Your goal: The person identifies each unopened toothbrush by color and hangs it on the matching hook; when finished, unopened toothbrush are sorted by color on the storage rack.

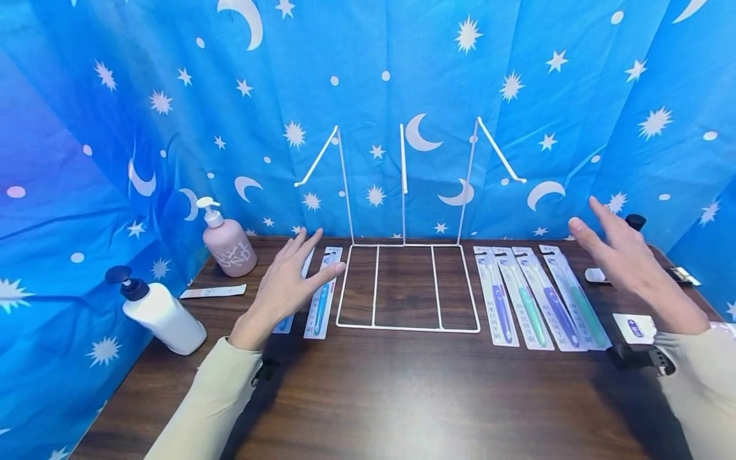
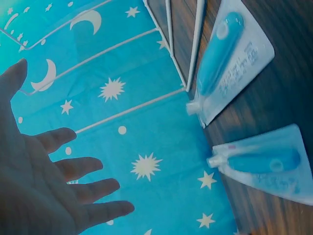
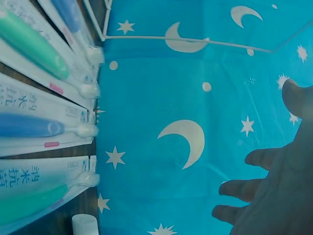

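Observation:
My left hand [image 1: 287, 281] is held with fingers spread over two packaged toothbrushes with blue handles. One packaged toothbrush [image 1: 322, 303] shows beside the thumb; the other [image 1: 284, 324] is partly hidden beneath the hand. In the left wrist view, nothing lies in the palm [image 2: 44, 181]. On the right, my right hand [image 1: 623, 255] has its fingers extended, and it holds nothing. Several packaged toothbrushes [image 1: 531, 310] with purple and green handles lie in a row to its left. Between the hands stands a white wire rack [image 1: 408, 329] with three upright prongs at the back.
At the left are a pink pump bottle [image 1: 231, 249], a white bottle [image 1: 167, 322] with a dark pump, and a slim packet [image 1: 213, 291]. A small white packet [image 1: 634, 329] and a white cap [image 1: 595, 275] lie near the right hand. A blue star-patterned curtain [image 1: 368, 57] borders the table.

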Tool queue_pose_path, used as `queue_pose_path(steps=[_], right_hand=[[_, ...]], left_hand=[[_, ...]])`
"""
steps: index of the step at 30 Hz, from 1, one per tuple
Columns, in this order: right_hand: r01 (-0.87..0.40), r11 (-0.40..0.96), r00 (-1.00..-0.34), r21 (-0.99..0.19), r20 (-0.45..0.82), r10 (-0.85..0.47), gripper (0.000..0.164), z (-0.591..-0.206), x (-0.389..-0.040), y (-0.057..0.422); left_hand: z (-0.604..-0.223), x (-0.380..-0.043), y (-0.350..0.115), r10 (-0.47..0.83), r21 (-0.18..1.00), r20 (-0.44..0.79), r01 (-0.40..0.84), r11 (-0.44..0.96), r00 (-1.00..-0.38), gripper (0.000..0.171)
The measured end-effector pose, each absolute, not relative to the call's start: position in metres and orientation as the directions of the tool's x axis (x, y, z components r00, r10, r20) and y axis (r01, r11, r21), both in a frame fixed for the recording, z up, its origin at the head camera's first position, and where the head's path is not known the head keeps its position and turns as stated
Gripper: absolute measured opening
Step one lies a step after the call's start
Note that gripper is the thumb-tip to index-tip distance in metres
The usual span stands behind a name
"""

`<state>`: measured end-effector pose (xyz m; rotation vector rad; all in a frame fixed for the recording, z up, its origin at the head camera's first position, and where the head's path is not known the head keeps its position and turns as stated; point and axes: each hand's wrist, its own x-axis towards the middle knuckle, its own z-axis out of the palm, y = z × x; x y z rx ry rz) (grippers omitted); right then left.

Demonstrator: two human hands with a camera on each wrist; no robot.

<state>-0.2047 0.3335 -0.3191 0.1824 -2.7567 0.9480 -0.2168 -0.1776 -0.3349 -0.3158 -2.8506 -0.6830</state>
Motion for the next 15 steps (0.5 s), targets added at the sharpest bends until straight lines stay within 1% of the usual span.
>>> queue_pose_path(steps=[8,15], right_hand=[[-0.152,0.673,-0.984,-0.724,0.178,-0.031,0.067,-0.316,-0.206,0.338],[-0.075,0.568,-0.994,-0.82,0.108,0.025,0.07,-0.316,-0.209,0.338]], left_hand=[[-0.341,-0.218,-0.17,0.196,0.536,0.239,0.297,0.79,-0.951,0.082],[-0.35,-0.218,-0.166,0.189,0.608,0.195,0.27,0.747,-0.962,0.079]])
